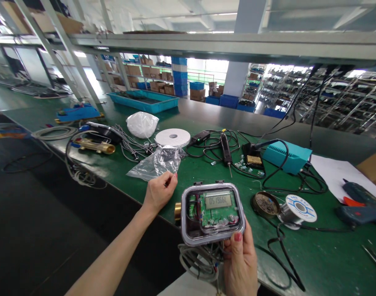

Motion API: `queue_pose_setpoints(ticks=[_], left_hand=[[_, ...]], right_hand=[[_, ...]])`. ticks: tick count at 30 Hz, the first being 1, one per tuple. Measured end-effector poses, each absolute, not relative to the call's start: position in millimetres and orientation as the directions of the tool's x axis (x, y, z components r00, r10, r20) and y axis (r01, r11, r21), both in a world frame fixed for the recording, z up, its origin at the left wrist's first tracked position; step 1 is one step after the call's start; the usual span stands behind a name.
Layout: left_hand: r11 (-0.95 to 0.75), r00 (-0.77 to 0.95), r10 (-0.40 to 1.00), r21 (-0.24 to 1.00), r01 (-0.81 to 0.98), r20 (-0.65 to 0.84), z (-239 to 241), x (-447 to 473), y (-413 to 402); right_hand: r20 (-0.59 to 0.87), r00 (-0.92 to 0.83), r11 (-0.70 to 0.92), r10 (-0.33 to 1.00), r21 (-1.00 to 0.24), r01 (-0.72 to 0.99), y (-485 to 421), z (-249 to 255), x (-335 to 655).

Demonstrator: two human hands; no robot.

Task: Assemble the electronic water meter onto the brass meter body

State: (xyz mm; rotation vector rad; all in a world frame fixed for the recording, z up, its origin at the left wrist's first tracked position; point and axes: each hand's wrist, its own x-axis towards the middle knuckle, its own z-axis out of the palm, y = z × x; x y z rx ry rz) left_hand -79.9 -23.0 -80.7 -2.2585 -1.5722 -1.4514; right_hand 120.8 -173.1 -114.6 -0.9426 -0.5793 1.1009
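My right hand point(239, 263) grips the lower edge of a meter unit point(212, 211). The unit has a clear cover, a green circuit board, an LCD with digits and a brass fitting on its left side. Grey cables point(195, 261) hang below it. My left hand point(160, 191) is closed in a pinch on something small I cannot make out, at the near edge of the green table point(206, 172). A clear plastic bag point(158, 162) with dark small parts lies just beyond that hand.
Beyond lie a white tape roll point(172, 137), an electric screwdriver point(226, 152), a teal soldering station point(286, 156), a solder spool point(298, 209), a round tin point(264, 204), a brass valve point(95, 146), a white bag point(142, 123), loose cables, and a blue tray point(143, 100) farther back.
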Motion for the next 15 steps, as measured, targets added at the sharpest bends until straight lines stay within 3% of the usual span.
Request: queue_pose_setpoints(ticks=[15], left_hand=[[-0.491, 0.047, 0.721, 0.463, 0.738, 0.691, -80.9, -79.6, -23.1]], right_hand=[[-0.026, 0.385, 0.147, 0.923, -0.899, -0.412, -171.7, -110.9, 120.1]])
